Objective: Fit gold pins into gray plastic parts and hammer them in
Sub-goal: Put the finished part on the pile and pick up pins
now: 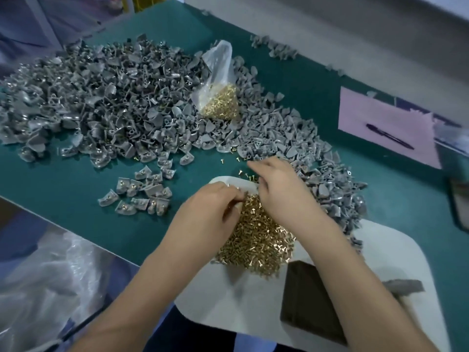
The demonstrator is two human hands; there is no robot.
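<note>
Gold pins: one loose heap [256, 237] lies on the white mat, too many to count; about eight stray pins [239, 171] lie scattered on the counter just past the mat's far edge.
Bagged pins: one clear plastic bag [219, 97] with more gold pins stands among the gray parts, its mouth open and upward.
Gray plastic parts: one large pile [101, 97] at far left, far beyond counting; one band [304, 153] running from the bag down the right side to the mat; a few more [276, 48] at the counter's far edge.
Fitted parts: about fourteen gray parts [142, 191] with a gold pin showing sit in a small separate group left of the mat.
White mat: one [380, 250], near edge of the green counter [63, 184].
Dark block: one [309, 301], on the mat, partly under the right forearm.
Pen: one [389, 136], on a pale sheet [375, 118] at right.
Left hand: [210, 212] palm down at the heap's left edge, fingers curled inward, tips pinched together on something small that blur hides; cannot tell what.
Right hand: [276, 189] palm down over the heap's far end, fingers bent and bunched toward the left hand; what they hold, if anything, cannot be told.
</note>
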